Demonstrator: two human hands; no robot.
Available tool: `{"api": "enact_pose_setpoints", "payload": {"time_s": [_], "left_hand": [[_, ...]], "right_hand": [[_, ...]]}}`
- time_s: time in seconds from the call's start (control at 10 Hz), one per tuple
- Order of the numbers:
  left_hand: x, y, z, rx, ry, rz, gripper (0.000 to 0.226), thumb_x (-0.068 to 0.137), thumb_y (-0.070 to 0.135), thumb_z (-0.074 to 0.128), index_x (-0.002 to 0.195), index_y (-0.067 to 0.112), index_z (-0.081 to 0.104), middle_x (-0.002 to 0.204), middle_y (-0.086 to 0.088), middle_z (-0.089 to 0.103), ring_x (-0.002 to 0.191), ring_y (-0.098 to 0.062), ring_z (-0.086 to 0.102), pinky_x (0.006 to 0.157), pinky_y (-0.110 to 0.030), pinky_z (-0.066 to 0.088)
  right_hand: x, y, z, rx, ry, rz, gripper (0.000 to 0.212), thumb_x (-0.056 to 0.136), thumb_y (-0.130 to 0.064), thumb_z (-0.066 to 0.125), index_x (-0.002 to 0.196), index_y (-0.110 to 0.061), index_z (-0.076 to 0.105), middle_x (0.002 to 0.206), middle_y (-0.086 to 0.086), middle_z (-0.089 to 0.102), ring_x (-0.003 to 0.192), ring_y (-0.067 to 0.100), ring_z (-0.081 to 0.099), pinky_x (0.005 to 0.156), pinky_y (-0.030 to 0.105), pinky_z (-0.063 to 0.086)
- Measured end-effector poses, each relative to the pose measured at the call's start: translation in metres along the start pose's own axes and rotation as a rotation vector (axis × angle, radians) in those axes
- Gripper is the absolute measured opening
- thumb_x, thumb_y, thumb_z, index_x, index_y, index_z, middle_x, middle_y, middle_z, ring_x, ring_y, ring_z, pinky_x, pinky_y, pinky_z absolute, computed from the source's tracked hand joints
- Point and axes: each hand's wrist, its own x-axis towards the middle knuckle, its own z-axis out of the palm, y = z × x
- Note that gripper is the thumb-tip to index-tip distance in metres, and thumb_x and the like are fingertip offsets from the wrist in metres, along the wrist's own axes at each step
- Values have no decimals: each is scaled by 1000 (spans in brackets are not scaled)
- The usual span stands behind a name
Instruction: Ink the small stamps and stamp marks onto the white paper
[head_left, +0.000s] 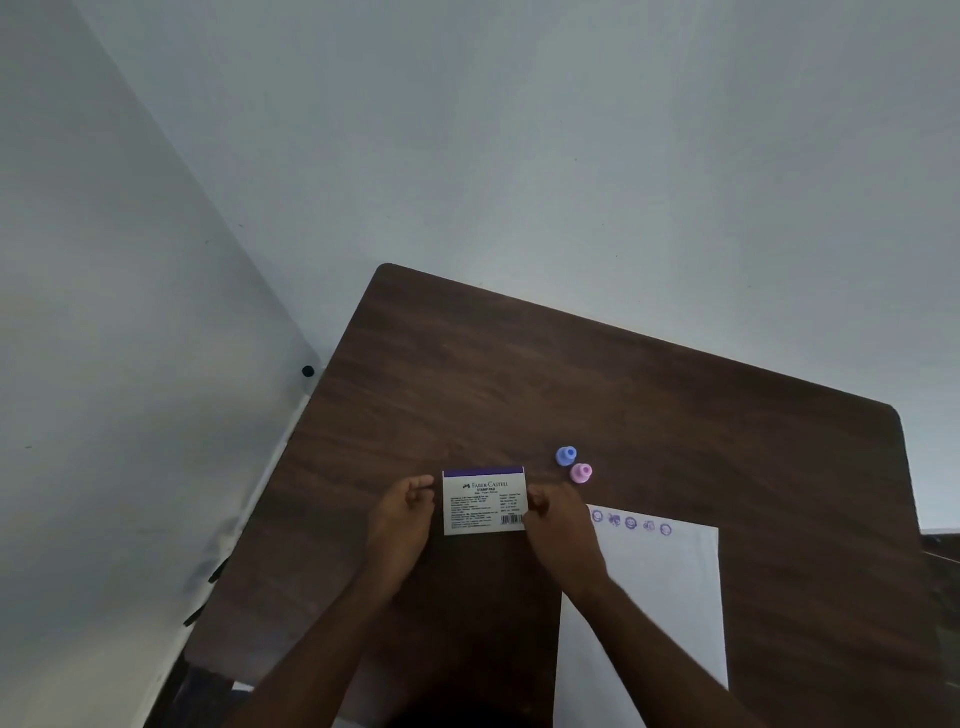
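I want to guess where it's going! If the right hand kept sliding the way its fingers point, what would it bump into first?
The right hand points up-left, already touching the stamp pad box at its right edge, so the box comes first. The left hand holds the other side.

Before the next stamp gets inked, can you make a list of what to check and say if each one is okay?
1. Ink pad box held by both hands, left hand and right hand: ok.
2. Ink pad open and ready: not ok, only the printed label side shows.
3. Blue stamp and pink stamp within reach on the table: ok.
4. White paper has free space below the row of marks: ok.
5. Ink wet enough: cannot tell.
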Motion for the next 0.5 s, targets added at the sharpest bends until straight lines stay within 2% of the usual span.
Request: {"api": "enact_pose_setpoints", "payload": {"time_s": [0.1, 0.2, 0.3, 0.4, 0.5], "left_hand": [[1, 3, -1, 105, 74, 150, 30, 90, 8, 56, 115, 22, 65, 108, 8, 65, 101, -8, 61, 80, -17, 43], [8, 19, -3, 278, 125, 368, 28, 97, 30, 50, 124, 27, 58, 121, 10, 60, 113, 0, 47, 90, -21, 37], [19, 55, -10, 381, 137, 580, 43, 99, 47, 38, 135, 26, 49, 136, 4, 54, 122, 1, 38, 101, -27, 31], [21, 123, -18, 393, 165, 849, 51, 101, 49, 28, 144, 22, 40, 147, 1, 45, 139, -8, 31, 114, -36, 28], [16, 205, -26, 469, 229, 1144, 55, 103, 43, 24, 148, 14, 33, 154, -4, 36, 146, -14, 22, 118, -40, 20]], "right_hand": [[-1, -2, -1, -62, 60, -96, 17, 90, -17, 53, 104, -19, 62, 112, 1, 62, 100, 10, 57, 81, 17, 50], [2, -14, -17, -108, 196, -209, 17, 92, -23, 52, 108, -18, 57, 115, 3, 58, 106, 12, 55, 84, 15, 42], [12, -34, -52, -165, 384, -359, 41, 92, -37, 49, 129, -18, 46, 133, 4, 46, 124, 14, 42, 100, 25, 37], [26, -63, -113, -224, 582, -490, 54, 94, -40, 46, 139, -12, 36, 143, 10, 38, 134, 19, 32, 109, 28, 27], [32, -91, -180, -252, 755, -518, 61, 95, -40, 47, 143, -8, 29, 151, 14, 28, 141, 26, 24, 114, 38, 27]]}}
